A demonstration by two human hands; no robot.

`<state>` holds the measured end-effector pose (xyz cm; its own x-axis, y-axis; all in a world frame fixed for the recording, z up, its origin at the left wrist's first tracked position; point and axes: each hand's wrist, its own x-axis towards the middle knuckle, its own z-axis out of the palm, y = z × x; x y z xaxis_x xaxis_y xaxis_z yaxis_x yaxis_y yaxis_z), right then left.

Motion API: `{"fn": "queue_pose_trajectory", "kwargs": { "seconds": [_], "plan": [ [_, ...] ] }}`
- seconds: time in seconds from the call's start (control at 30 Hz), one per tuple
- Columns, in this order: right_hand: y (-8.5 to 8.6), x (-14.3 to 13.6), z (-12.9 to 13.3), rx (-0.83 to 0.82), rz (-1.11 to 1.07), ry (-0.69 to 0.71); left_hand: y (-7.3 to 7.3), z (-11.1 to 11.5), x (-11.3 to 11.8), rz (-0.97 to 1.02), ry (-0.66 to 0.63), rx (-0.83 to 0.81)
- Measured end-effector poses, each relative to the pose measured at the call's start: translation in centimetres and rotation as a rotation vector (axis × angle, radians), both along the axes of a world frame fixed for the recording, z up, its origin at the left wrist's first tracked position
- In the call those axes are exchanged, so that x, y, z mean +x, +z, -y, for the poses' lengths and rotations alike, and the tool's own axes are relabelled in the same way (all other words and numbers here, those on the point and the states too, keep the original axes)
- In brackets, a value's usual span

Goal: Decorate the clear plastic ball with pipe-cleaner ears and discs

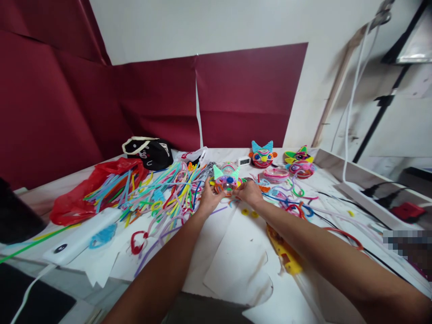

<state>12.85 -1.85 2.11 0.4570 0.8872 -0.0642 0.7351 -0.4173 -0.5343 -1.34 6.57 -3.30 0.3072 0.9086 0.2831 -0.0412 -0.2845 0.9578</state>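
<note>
Both hands are on a pipe-cleaner animal face (230, 181) with pale green pointed ears, a blue nose and an orange and pink rim. My left hand (209, 198) grips its left edge, thumb along the lower front. At the lower right edge, my right hand (249, 192) pinches with its fingers closed; the fingertips are partly hidden. Two small yellow rings (249, 213) lie on white paper (236, 256) just below. A finished-looking face with blue ears (262, 155) stands behind to the right, near a coiled pink ring (276, 175).
Loose pipe cleaners (175, 189) and a red plastic bag (77, 198) cover the left side. A black bag (151, 153) stands behind them. At front left lies a white power bank-like box (83, 236); a yellow object (286, 254) lies under my right forearm. A power strip (374, 207) runs along the right.
</note>
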Motion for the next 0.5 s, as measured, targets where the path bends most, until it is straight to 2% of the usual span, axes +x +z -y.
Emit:
{"fn": "queue_pose_trajectory", "kwargs": {
  "seconds": [0.5],
  "plan": [
    [0.13, -0.15, 0.04, -0.03, -0.051, 0.019, -0.2, -0.14, 0.16, 0.004, -0.043, -0.063]
  ]
}}
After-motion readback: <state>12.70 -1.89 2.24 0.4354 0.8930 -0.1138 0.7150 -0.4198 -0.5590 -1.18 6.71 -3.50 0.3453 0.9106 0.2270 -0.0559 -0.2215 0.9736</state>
